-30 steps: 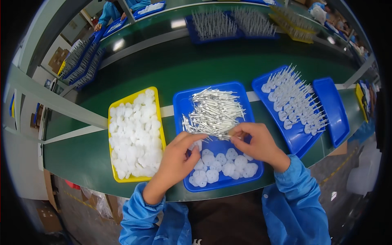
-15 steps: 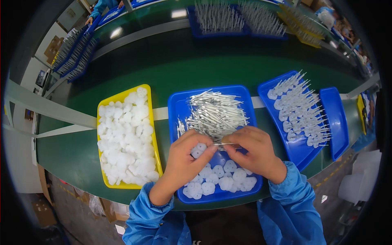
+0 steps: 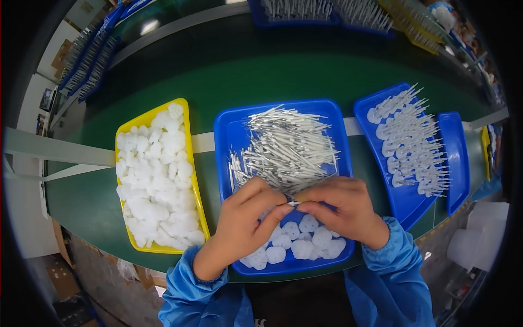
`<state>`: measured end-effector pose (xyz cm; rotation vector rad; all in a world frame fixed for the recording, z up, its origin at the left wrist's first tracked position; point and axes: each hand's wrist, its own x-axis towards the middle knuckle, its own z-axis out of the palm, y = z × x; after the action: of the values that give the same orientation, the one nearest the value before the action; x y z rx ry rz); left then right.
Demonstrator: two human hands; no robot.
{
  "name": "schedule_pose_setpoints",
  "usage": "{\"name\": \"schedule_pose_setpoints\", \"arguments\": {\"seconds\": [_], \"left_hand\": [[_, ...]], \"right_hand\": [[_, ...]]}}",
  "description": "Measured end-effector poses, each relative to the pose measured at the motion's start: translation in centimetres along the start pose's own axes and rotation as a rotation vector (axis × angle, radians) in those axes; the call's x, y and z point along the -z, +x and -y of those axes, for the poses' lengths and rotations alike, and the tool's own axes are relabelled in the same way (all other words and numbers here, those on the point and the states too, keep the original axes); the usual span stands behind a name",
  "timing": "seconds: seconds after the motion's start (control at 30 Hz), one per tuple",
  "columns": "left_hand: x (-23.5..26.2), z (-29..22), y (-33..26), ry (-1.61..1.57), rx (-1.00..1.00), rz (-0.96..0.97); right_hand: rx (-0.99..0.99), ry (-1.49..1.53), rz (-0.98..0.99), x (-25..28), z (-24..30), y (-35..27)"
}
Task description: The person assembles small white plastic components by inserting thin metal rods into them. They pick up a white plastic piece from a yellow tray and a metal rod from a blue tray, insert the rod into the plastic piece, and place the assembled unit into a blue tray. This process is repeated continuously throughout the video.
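While we pinch close together near the middle of the frame, our left hand (image 3: 253, 215) and right hand (image 3: 340, 207) both have a narrow grip on a thin stick (image 3: 294, 203). It is just above the front part of a blue tray (image 3: 234, 131). Our fingers hide most of it, so we cannot tell how its two ends sit. To do this well, we should pinch softly, hold both thumbs level, and push straight so the thin stick does not bend or slip.

A big pile of sticks (image 3: 294, 141) lies just past our fingers and could get bumped. White discs (image 3: 321, 240) lie in the near part of the same tray, and our left hand hides some of them.

At the left of the frame, a yellow tray (image 3: 197, 185) holds a heap of white pieces (image 3: 158, 185), and a pale bar (image 3: 65, 150) reaches its far left side. At the right, another tray (image 3: 406, 212) holds discs with sticks poking up (image 3: 417, 147), easy to knock. More trays of sticks (image 3: 294, 10) stand at the top of the frame, on the green tabletop (image 3: 218, 65).
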<state>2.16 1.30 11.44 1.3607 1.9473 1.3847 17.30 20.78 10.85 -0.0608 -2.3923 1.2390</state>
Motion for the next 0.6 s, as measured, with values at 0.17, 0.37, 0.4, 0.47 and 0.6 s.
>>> {"name": "schedule_pose_setpoints", "arguments": {"seconds": [0.17,0.37,0.4,0.47,0.6], "left_hand": [[0.0,-0.3,-0.6,0.072,-0.016,-0.013],[0.2,0.5,-3.2,0.243,-0.048,-0.042],[0.1,0.5,-3.0,0.295,-0.074,-0.037],[-0.2,0.4,-2.6,0.267,-0.069,-0.053],[-0.4,0.2,-2.0,0.269,-0.054,-0.035]], "right_hand": [[0.013,-0.161,0.089,0.9,1.1,-0.2],[-0.006,-0.241,0.147,1.0,0.7,-1.5],[0.024,-0.257,0.173,0.5,0.6,-1.1],[-0.006,-0.316,0.177,0.2,0.6,-0.7],[0.007,-0.386,0.115,0.7,0.0,-0.5]]}}
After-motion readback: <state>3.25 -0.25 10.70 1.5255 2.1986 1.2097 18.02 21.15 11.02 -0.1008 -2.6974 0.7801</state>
